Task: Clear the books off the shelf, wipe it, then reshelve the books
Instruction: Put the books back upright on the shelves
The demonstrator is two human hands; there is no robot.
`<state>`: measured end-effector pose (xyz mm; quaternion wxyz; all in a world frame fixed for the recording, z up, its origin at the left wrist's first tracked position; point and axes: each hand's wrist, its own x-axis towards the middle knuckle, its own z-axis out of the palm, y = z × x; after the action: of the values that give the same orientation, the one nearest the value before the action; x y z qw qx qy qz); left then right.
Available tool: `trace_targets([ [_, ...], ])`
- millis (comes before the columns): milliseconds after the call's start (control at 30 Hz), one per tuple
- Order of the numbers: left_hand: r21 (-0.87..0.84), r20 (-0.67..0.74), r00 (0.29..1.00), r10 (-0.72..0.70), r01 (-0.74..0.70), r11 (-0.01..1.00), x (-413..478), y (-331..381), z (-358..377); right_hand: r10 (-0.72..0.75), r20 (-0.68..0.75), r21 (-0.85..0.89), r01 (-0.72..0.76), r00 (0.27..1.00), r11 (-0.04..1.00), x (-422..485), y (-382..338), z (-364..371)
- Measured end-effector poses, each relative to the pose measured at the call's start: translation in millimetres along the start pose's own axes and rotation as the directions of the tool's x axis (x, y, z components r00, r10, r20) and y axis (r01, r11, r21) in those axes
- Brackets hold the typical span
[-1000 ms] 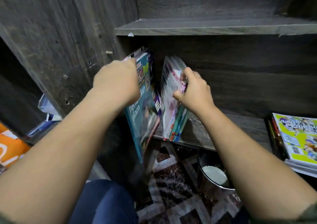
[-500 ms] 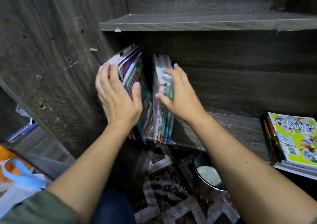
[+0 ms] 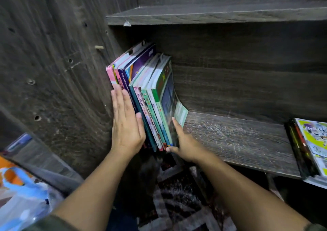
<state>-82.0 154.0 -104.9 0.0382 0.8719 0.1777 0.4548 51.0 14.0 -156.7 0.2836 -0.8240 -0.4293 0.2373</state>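
Squaring books [image 3: 146,96] upright at left end of shelf [image 3: 230,138]: gap between two bundles now closed, one row against side wall [image 3: 62,71]. Hands: left hand [image 3: 126,124] flat on spines, right hand [image 3: 184,142] straight-fingered against green cover [image 3: 167,89]. Reshelving underway; flat stack [image 3: 311,147] at right not yet stood up.

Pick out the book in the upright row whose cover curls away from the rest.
The green book at the row's right end, beside the right hand: its cover flares out over the shelf, while the other books stand pressed flat together.
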Motion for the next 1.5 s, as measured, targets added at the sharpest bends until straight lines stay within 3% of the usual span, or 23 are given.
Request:
trace_targets([
  [233, 0.274, 0.001, 1.000, -0.003, 0.003, 0.962, -6.1, -8.2, 19.9, -0.036, -0.036, 0.080, 0.039, 0.999, 0.996, 7.2, 3.7, 9.5],
  [333, 0.316, 0.001, 1.000, -0.005, 0.004, 0.949, -5.0, -7.0, 24.1, -0.051, -0.079, 0.105, 0.059, 0.996, 0.993, 7.5, -0.3, 19.7],
  [533, 0.080, 0.021, 1.000, -0.012, 0.010, 0.997, -5.4, -3.8, 25.9, -0.046, 0.001, 0.055, 0.046, 0.999, 0.997, 11.1, 9.2, 3.6],
  [700, -0.012, 0.055, 0.997, -0.054, 0.055, 0.998, -0.4, 3.7, 26.1, -0.038, 0.017, 0.045, 0.037, 0.999, 0.998, 12.1, 7.2, 5.3],
  [767, -0.031, 0.036, 0.996, -0.083, 0.085, 0.996, -2.7, 11.1, 18.3, -0.008, 0.028, -0.067, 0.010, 1.000, 0.998, 6.5, 6.7, -6.0],
  [833, 0.014, -0.001, 0.993, -0.116, 0.116, 0.993, -9.8, 23.3, 12.3, 0.015, -0.012, -0.289, -0.018, 1.000, 0.957, -4.3, 6.9, -24.4],
  [933, 0.130, -0.037, 0.999, -0.030, 0.035, 0.991, -35.2, 55.5, 13.9, 0.031, -0.135, -0.505, -0.096, 0.990, 0.858, -36.9, 11.1, -54.0],
  [1033, 0.085, 0.217, 0.976, -0.008, -0.011, 0.996, -56.6, 95.1, 25.2, 0.085, -0.233, -0.567, -0.206, 0.969, 0.797, -90.7, 28.8, -76.6],
  [1100, 0.073, 0.467, 0.883, -0.055, 0.024, 0.997, -61.0, 125.0, 35.7, 0.145, -0.284, -0.556, -0.286, 0.948, 0.780, -133.5, 48.5, -85.6],
  [1167, 0.029, 0.676, 0.734, -0.071, 0.070, 0.997, -59.1, 161.8, 44.7, 0.238, -0.319, -0.509, -0.378, 0.917, 0.773, -179.9, 70.5, -90.7],
  [1267, -0.085, 0.841, 0.534, 0.084, -0.023, 0.996, -51.2, 224.4, 53.4, 0.395, -0.325, -0.410, -0.504, 0.859, 0.760, -248.5, 103.1, -96.9],
  [1400, -0.343, 0.905, 0.209, 0.370, -0.154, 0.927, -66.1, 314.5, 63.4, 0.559, -0.287, -0.211, -0.621, 0.778, 0.755, -331.9, 152.4, -89.2],
  [1500, -0.464, 0.883, -0.023, 0.469, -0.197, 0.864, -95.8, 372.4, 71.2, 0.647, -0.230, -0.094, -0.679, 0.727, 0.729, -384.9, 189.7, -68.8],
])
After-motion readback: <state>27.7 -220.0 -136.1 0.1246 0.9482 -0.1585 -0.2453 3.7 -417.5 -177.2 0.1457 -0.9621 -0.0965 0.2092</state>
